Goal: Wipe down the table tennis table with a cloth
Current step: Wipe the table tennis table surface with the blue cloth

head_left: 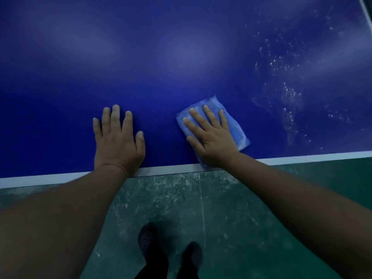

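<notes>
Hands [165, 143] flat on table [161, 57], cloth [231, 117]

sports hall, blue ping-pong table [181, 57], green floor [231, 218]

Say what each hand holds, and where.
Nothing is gripped. The right hand presses flat on the middle of the cloth; the left hand rests flat on the table.

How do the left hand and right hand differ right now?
The left hand rests bare on the blue table; the right hand presses on the folded blue cloth. The left points straight ahead; the right angles leftward. Both lie flat, fingers spread, near the white edge line.
</notes>
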### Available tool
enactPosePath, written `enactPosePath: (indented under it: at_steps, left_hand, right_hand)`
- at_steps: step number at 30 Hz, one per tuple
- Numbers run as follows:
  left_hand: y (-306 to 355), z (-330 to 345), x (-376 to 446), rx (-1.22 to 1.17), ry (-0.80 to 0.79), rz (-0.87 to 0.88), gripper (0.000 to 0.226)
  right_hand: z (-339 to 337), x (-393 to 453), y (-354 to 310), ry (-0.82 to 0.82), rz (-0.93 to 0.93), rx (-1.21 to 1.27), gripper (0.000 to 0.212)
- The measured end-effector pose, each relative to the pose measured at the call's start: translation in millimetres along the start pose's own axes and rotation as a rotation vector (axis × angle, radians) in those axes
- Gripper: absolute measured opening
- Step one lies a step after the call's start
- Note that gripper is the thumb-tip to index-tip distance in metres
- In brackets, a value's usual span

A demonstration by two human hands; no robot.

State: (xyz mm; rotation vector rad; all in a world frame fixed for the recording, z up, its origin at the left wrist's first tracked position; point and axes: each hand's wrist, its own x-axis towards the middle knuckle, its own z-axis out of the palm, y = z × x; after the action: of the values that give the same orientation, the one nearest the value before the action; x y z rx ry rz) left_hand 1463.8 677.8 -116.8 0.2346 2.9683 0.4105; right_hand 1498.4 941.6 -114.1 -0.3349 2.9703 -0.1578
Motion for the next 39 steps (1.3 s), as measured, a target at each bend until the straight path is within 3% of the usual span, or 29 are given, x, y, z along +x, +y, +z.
enactPosePath:
  at_steps: [7, 11, 16, 23, 28, 33, 37, 39]
  left_hand:
    - [1.2, -6.0, -0.1, 0.037, -0.08, -0.025, 0.077]
    - [5.2, -15.9, 14.0, -0.086, 0.024, -0.028, 0.064]
    - [24.5, -26.1, 104.4, -0.121, 0.109, 0.053, 0.052]
    - [55.1, -22.0, 263.9, -0.089, 0.142, -0.075, 0.056]
    - [60.3, -15.0, 285.3, -0.023, 0.123, -0.085, 0.065]
    - [57.4, -16.3, 288.2, -0.01, 0.025, -0.109, 0.062]
    - [58.4, -18.6, 291.7, 0.019, 0.005, -0.097, 0.059]
    - [60.0, -21.2, 293.2, 0.026, 0.005, -0.091, 0.06]
  right_hand:
    - [-13.8, 47.9, 17.9, -0.02, -0.093, 0.001, 0.057]
    - [-23.5, 88.3, 38.7, -0.039, -0.116, 0.007, 0.058]
    - [-37.2, 162.8, 69.5, -0.04, -0.146, -0.006, 0.057]
    - [-59.4, 305.0, 124.9, -0.032, -0.162, -0.023, 0.06]
    - [-74.3, 401.1, 171.3, -0.02, -0.188, -0.042, 0.065]
    - [-92.4, 502.6, 215.0, 0.043, -0.111, -0.099, 0.052]
    - [-93.6, 540.3, 196.6, 0.069, 0.117, -0.052, 0.055]
    - [-80.2, 530.9, 158.4, 0.098, 0.04, -0.106, 0.057]
